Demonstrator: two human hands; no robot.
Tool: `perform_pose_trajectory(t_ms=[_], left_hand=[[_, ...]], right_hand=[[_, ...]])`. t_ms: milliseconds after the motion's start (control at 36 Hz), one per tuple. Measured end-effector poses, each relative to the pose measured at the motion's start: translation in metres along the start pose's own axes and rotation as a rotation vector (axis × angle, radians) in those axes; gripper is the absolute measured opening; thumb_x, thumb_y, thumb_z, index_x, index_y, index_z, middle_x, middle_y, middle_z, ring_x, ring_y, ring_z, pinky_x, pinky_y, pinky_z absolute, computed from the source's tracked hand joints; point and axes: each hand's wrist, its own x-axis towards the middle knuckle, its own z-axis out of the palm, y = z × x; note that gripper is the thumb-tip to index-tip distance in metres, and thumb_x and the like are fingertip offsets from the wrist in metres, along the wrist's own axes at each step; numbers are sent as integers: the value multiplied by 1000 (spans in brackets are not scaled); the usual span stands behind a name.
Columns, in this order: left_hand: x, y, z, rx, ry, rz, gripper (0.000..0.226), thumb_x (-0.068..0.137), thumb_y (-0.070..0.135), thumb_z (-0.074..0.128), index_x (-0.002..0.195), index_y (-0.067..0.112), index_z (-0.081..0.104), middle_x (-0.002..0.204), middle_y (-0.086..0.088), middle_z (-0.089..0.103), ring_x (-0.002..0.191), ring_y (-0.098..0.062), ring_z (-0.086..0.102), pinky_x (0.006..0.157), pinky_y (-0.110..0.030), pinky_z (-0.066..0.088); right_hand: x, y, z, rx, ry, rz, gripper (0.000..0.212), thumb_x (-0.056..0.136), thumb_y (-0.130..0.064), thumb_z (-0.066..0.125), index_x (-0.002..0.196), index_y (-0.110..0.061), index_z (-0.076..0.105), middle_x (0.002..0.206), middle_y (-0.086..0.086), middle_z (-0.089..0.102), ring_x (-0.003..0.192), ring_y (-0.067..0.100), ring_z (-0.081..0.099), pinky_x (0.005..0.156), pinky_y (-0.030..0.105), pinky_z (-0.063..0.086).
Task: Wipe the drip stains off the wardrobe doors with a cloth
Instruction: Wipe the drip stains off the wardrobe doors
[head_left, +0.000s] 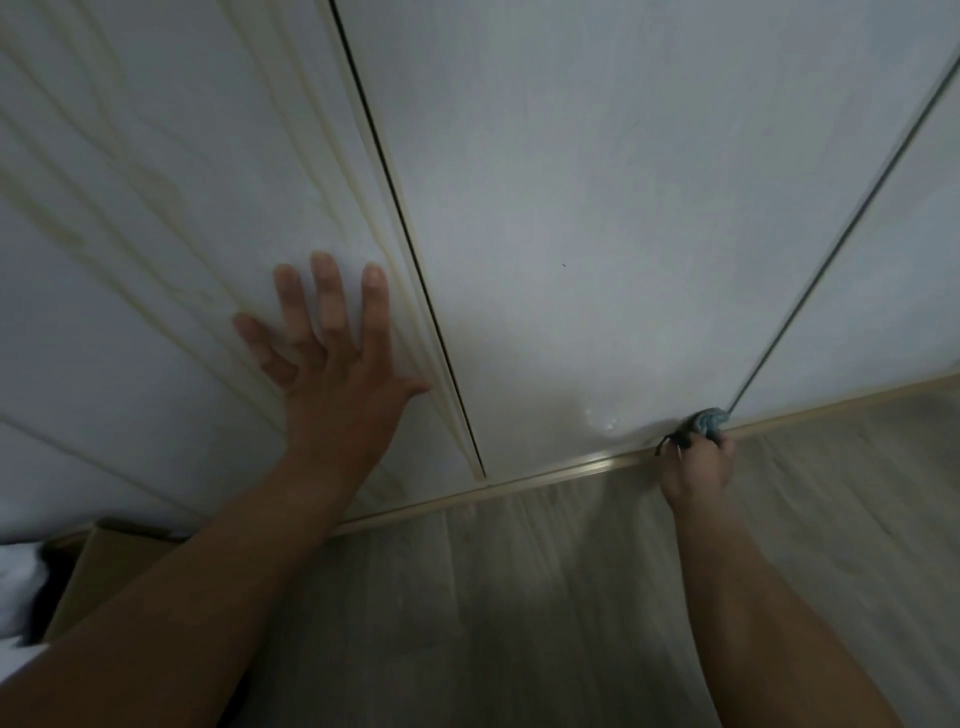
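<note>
Cloth (707, 420) sits bunched in our right hand (698, 465) at the foot of the middle door (597, 234); our left hand (332, 364) lies flat, fingers (375, 312) spread, on the streaked left door (156, 208). We should press firmly along the bottom edge (561, 460).

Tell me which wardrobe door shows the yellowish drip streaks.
The left door, the one the left hand presses flat on: yellowish streaks run down it. The middle door shows only a wet patch low down, and the right door looks plain.

Home bedroom: white wardrobe doors (597, 208), wood-look floor (519, 597).
</note>
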Motion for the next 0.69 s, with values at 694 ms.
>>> perform_pose_trajectory(t_ms=[694], left_hand=[[-7,-2,6,46,73,12,141,63,72,77,164,17,-5,165,-23,0,151,-49,4,109,-82,14]], right_hand=[[-145,142,33,-88,-397,474,36,97,12,42,120,-9,60,116,20,66,105,33,64,81,34,59]])
